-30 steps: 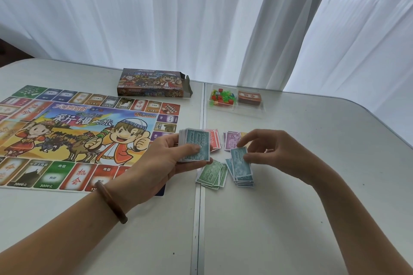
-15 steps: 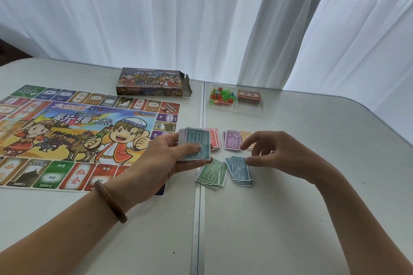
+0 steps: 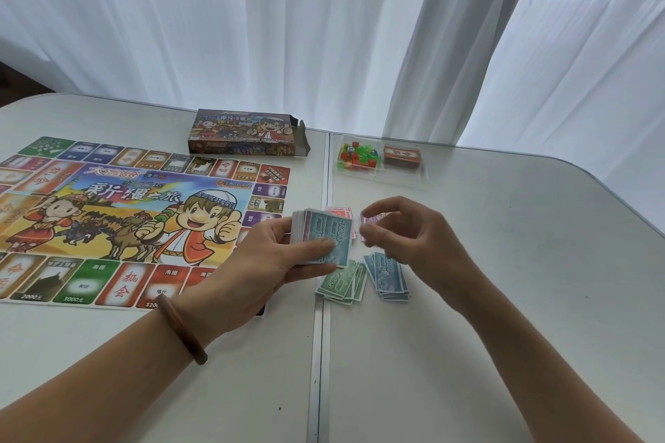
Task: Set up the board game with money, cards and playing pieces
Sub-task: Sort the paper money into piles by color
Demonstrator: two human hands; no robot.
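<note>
A thick stack of paper play money (image 3: 324, 239), teal 1000 note uppermost, is gripped in the left hand (image 3: 266, 262) above the white surface (image 3: 503, 262). The right hand (image 3: 414, 237) is held just beside it, fingers loosely curled, nothing seen in them, over a small teal note pile (image 3: 388, 279) beside a green note pile (image 3: 342, 282)

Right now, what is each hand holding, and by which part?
Left hand grips the money stack by its near end, thumb on top. Right hand seems empty.

1 board (image 3: 118, 219), 1 box (image 3: 244, 137), 1 tray (image 3: 381, 180), 4 money piles (image 3: 342, 284) on tbl (image 3: 521, 298).
</note>
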